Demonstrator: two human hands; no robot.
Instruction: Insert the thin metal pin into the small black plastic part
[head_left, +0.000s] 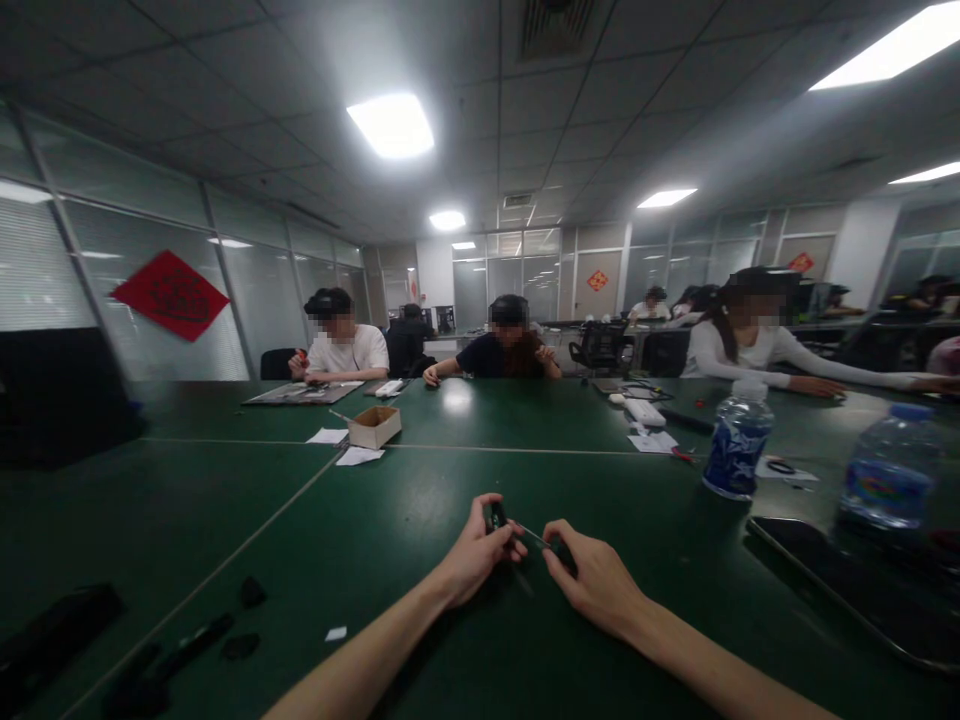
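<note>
Open tabletop (585, 482) ahead; rightward of right hand (604, 585), obstacles: white-capped bottle (736, 445), blue-capped bottle (889, 475), phone (855, 590).

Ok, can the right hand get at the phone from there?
Probably yes: nothing stands between the right hand and the phone, though that hand holds a dark-handled tool it may need to put down.

We see dim surroundings where white ceiling panels (391, 125) glare with hazy streaks, the green table (637, 500) mirrors a bright patch, and the outer edges look stretched and soft.
</note>
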